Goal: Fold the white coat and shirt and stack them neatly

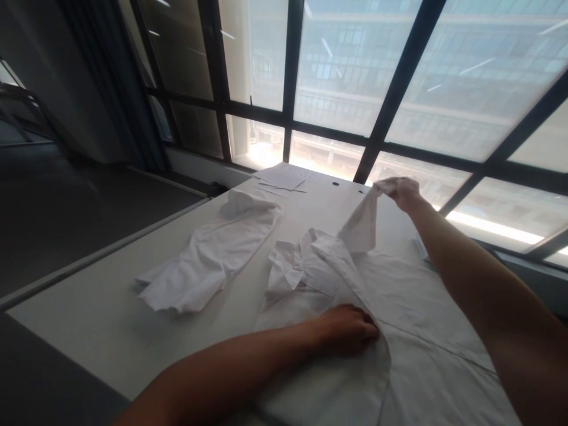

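Observation:
A white shirt [426, 331] lies spread over the near part of the table, its collar [293, 266] rumpled near the middle. My right hand [402, 192] is raised at the far side, its fingers closed on a part of the shirt that hangs down from them in a taut triangle. Low on the shirt rests my left hand [348, 330], with curled fingers at an edge of the cloth. Its fingertips are partly hidden in shadow. A second white cloth piece [208, 254], perhaps a sleeve or another garment, lies creased on the left.
The white table [89, 331] stretches to a dark-framed window [346, 71]. Several paper sheets [284, 176] lie at its far end, close to a round dark hole [336, 183]. Something flat [420, 245] is partly hidden behind my right forearm. A dark curtain [106, 77] hangs left.

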The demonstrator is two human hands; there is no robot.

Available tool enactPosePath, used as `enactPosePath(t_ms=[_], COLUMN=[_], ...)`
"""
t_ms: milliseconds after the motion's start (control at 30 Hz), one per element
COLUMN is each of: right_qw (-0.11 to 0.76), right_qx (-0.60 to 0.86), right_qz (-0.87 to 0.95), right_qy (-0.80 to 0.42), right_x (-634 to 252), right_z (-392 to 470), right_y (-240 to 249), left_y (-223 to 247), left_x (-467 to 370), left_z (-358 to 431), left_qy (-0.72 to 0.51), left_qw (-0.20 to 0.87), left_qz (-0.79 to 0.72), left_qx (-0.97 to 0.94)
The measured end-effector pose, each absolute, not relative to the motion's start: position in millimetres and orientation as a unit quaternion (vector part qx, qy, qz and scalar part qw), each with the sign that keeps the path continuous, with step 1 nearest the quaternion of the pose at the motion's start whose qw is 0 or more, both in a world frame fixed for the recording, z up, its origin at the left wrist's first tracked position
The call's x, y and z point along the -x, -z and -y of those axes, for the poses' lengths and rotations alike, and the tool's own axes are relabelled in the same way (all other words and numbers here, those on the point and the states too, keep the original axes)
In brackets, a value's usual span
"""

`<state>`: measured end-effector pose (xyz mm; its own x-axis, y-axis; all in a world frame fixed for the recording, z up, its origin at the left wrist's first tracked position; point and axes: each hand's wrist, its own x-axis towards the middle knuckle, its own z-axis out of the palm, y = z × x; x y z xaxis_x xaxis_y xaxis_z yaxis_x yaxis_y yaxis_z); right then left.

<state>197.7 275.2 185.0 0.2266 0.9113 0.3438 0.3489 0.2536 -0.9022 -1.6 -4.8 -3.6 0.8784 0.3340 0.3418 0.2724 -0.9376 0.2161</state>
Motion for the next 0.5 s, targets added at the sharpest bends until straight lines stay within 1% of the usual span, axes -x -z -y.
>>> enactPosePath(t_ms=[67, 133, 200, 300, 500], right_qw=[0.572, 0.58, 0.561, 0.476, 0.315], right_qx=[0.522, 0.505, 0.532, 0.589, 0.564], right_qz=[0.557, 0.538, 0.525, 0.566, 0.729], right_qy=[-0.3, -0.345, -0.356, -0.324, -0.227], right_x=[-198, -199, -197, -185, -156], right_z=[-288, -290, -281, -248, -147], right_y=[-195, -194, -182, -151, -82], left_y=[3, 3, 3, 3, -2], left_x=[1, 1, 1, 0, 2], left_z=[6, 7, 8, 8, 9], left_qy=[-0.183, -0.184, -0.185, -0.178, -0.184], left_qw=[0.077, 0.076, 0.074, 0.066, 0.081], left_qz=[-0.173, -0.183, -0.187, -0.197, -0.236], left_qx=[-0.965, -0.963, -0.962, -0.962, -0.951])
